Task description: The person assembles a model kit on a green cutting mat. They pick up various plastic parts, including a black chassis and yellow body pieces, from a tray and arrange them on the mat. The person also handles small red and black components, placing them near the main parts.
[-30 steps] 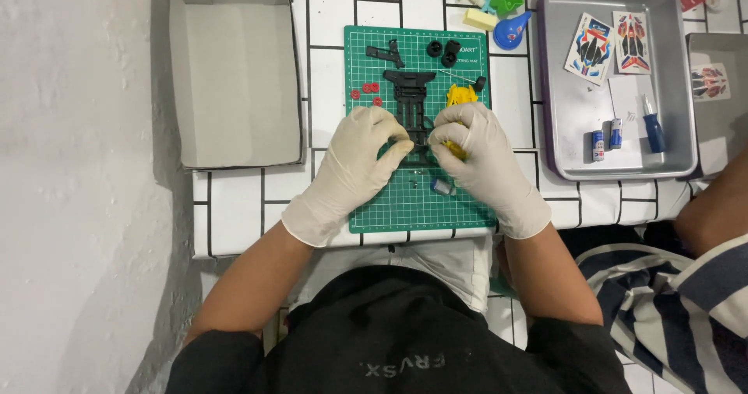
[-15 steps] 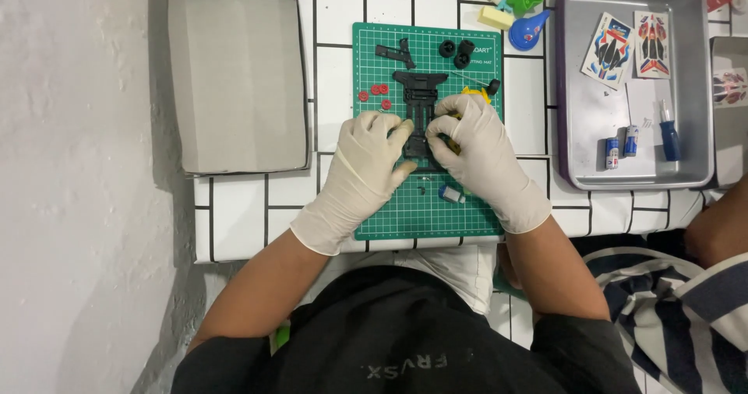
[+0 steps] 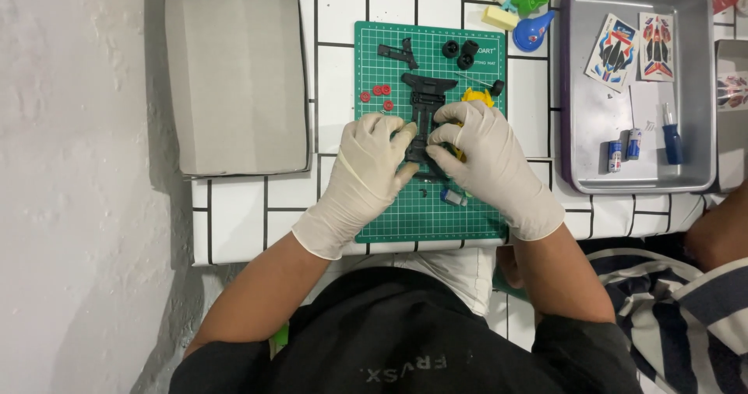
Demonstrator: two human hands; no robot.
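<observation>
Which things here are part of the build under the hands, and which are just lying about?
In the job:
left hand and right hand, both on the black chassis
green cutting mat
black wheels
red small parts
yellow part

Lying about:
open cardboard box
metal tray with sticker sheets, two small batteries and a blue-handled screwdriver
colourful toys

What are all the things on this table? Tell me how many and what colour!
Cutting mat: one, green, table centre.
Plastic toy chassis: one, black, on mat, between both hands.
Small round gears: four, red, mat's left.
Rubber tyres: three, black, mat's top.
Cardboard box: one, grey, left.
Metal tray: one, silver, right.
Sticker sheets: two, multicoloured, in tray.
Batteries: two, blue, in tray.
Screwdriver: one, blue, in tray.
Left hand: white glove, on chassis.
Right hand: white glove, on chassis.
</observation>
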